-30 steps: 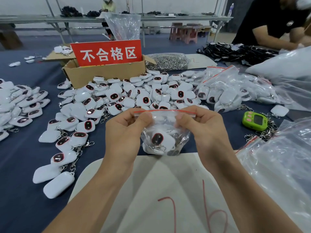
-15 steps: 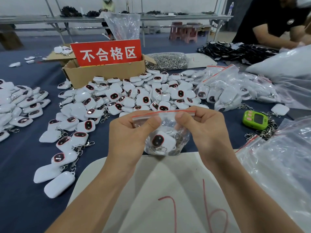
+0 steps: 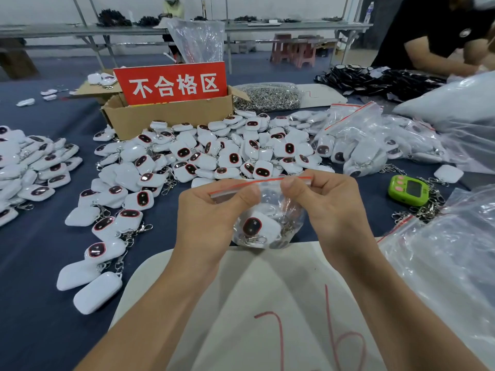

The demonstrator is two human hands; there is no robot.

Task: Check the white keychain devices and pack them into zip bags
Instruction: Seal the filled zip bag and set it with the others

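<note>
I hold a small clear zip bag (image 3: 292, 212) with a red-striped top in front of me, above the table's near edge. My left hand (image 3: 211, 218) pinches the left part of the zip strip and my right hand (image 3: 326, 204) pinches the right part. Inside the bag lie several white keychain devices (image 3: 261, 226) with dark oval screens and metal clasps. A big heap of loose white devices (image 3: 214, 153) covers the blue cloth behind my hands. More lie at the far left (image 3: 29, 167) and the near left (image 3: 99, 266).
A cardboard box (image 3: 171, 116) with a red sign stands at the back. Filled zip bags (image 3: 361, 140) lie to the right, beside a green timer (image 3: 408, 190). Clear plastic bags (image 3: 452, 253) pile at the right edge. A white sack (image 3: 267, 303) lies under my forearms. Another person's arm (image 3: 442, 57) works far right.
My hands have slid closer together along the zip strip, the right thumb moving left toward the middle. The bag has tilted, its left end now lower.
</note>
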